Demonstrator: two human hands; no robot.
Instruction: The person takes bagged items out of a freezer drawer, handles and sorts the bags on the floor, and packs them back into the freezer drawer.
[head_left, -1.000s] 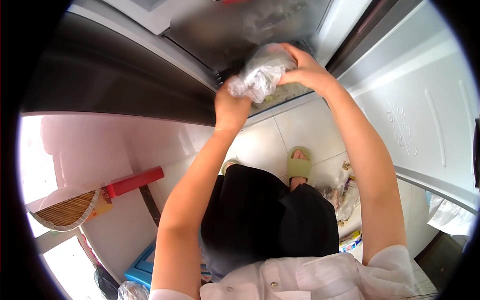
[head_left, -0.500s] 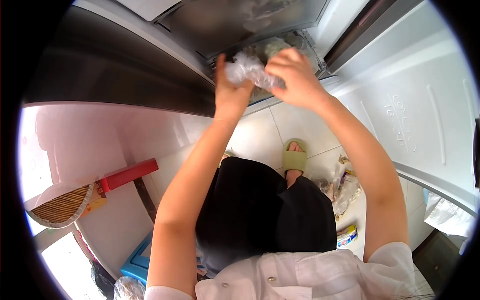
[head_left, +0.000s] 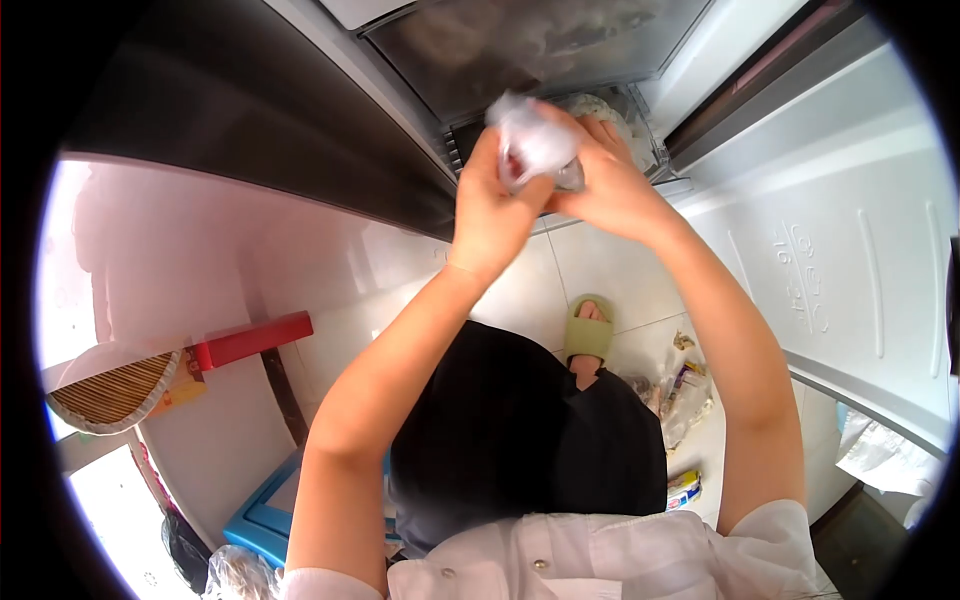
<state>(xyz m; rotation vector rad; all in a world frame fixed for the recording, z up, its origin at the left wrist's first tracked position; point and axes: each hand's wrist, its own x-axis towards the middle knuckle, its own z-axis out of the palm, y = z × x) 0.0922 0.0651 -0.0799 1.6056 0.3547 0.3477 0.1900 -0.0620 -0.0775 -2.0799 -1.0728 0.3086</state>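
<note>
A clear, crumpled plastic bag (head_left: 538, 148) with something reddish inside is held up in front of the open refrigerator. My left hand (head_left: 492, 215) grips it from the left and below, the thumb against its lower part. On the other side, my right hand (head_left: 612, 185) is closed around its right edge, with some fingertips hidden behind it. Both hands are slightly blurred. Behind them a low drawer (head_left: 655, 150) is pulled out, with pale bagged contents partly covered by my right hand.
The refrigerator door (head_left: 850, 220) stands open on the right; a dark panel (head_left: 260, 130) is on the left. Plastic bags (head_left: 685, 400) and a yellow-blue package (head_left: 685, 490) lie on the floor beside my green slipper (head_left: 590, 328). A blue bin (head_left: 265, 510) stands lower left.
My hands have come closer together around the plastic bag, which is now bunched and turned more upright. The view has shifted slightly, and one slipper is no longer visible.
</note>
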